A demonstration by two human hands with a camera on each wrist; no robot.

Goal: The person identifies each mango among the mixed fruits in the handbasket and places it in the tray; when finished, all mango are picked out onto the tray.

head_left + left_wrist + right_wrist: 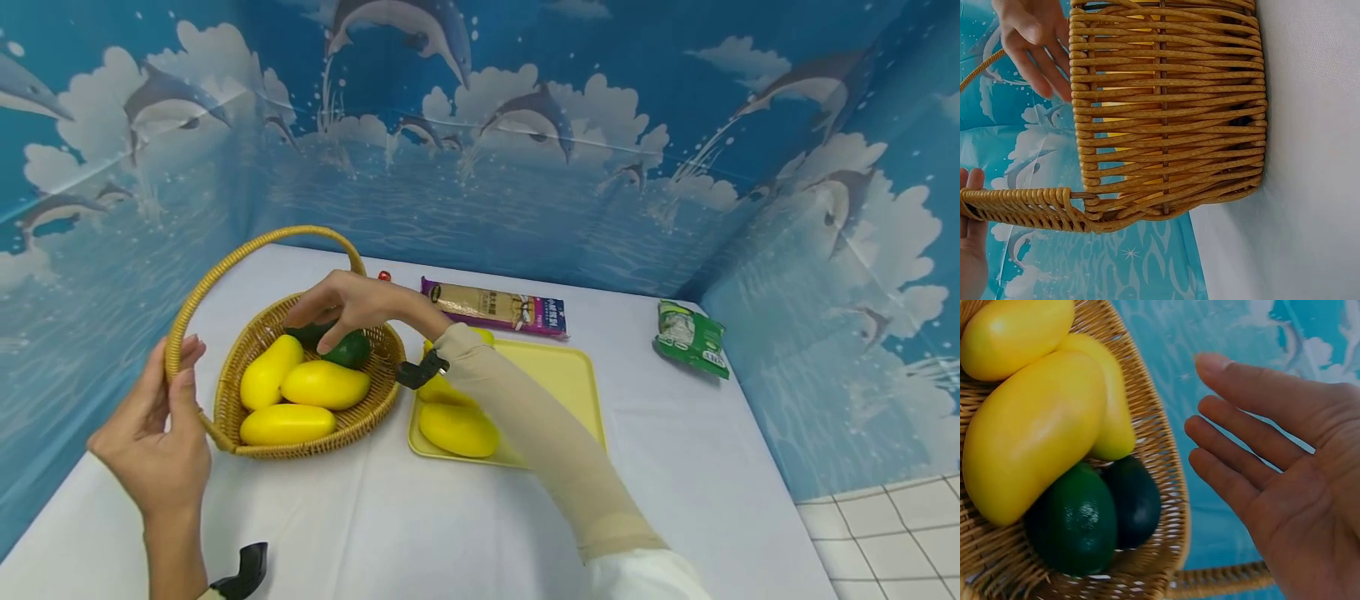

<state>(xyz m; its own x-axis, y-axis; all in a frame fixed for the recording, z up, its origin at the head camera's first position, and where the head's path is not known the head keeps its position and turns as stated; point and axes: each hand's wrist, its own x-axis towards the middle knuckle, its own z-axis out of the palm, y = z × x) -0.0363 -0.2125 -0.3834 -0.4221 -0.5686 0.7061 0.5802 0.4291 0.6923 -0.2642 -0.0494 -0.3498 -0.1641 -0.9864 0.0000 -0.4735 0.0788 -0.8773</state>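
Observation:
A wicker basket stands at the left of the table, holding three yellow mangoes and two dark green avocados. My left hand grips the basket's arched handle on its left side, thumb on the near face. Over the back of the basket hovers my right hand, palm down and holding nothing. Its fingers are loosely bent above the avocados; in the right wrist view the hand is apart from the fruit.
A yellow tray with several mangoes lies right of the basket, partly under my right forearm. Behind it lies a pasta packet, with a small red object nearby. A green snack bag sits at the far right. Dolphin-printed curtains hang around the table.

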